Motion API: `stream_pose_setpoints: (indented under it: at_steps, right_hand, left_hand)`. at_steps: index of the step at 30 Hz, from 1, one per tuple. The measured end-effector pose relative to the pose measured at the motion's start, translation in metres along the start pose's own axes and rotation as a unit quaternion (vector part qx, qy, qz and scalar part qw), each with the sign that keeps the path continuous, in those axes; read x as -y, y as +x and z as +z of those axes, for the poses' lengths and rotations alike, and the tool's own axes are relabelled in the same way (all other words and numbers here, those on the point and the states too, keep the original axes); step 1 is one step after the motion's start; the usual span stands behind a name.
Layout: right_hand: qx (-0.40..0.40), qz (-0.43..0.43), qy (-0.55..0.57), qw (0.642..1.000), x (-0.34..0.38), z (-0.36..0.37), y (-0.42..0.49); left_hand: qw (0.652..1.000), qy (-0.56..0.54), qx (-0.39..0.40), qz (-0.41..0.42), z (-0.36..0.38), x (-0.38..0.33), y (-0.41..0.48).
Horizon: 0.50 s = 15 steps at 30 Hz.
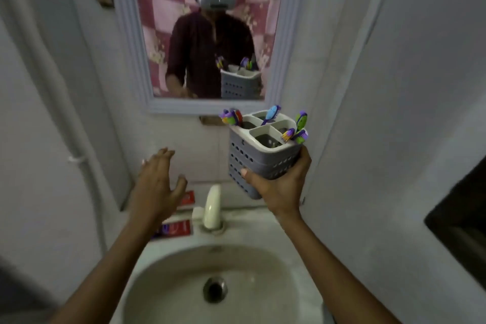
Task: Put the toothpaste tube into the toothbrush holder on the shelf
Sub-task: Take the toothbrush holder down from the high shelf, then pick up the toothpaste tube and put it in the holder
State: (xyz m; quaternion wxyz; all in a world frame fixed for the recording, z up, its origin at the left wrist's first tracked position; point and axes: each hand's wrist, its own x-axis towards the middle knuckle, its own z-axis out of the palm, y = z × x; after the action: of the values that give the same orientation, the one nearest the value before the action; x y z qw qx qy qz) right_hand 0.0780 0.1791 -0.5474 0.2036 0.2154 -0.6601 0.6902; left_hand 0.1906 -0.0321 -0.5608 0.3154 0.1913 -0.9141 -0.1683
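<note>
My right hand (280, 187) grips a grey perforated toothbrush holder (259, 155) from below and lifts it above the sink's back ledge, right of the tap. Its white top has several compartments with several colourful toothbrushes (293, 134) sticking out. My left hand (157, 181) hovers open with fingers spread, above the left of the ledge. Under it lie a red toothpaste tube (188, 198), partly hidden by the hand, and a red and blue toothpaste box (176, 229) nearer to me.
A white sink (302, 271) with a cream tap (211, 205) fills the lower middle. A framed mirror (207, 34) hangs on the wall above and reflects a person with the holder. White walls close in on both sides; a pipe (79, 160) runs down the left.
</note>
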Motion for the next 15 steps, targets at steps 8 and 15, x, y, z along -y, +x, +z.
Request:
stream_pose_setpoints:
  at_steps: [8, 15]
  right_hand:
    - [0.001, 0.055, -0.029, 0.998, -0.061, -0.006, -0.064]
    - [0.031, 0.056, -0.045, 0.997, -0.097, -0.007, -0.096]
  left_hand:
    - [0.996, 0.009, 0.080, -0.036, 0.031, 0.026, -0.041]
    - [0.990, 0.022, 0.125, -0.070, 0.062, 0.047, -0.062]
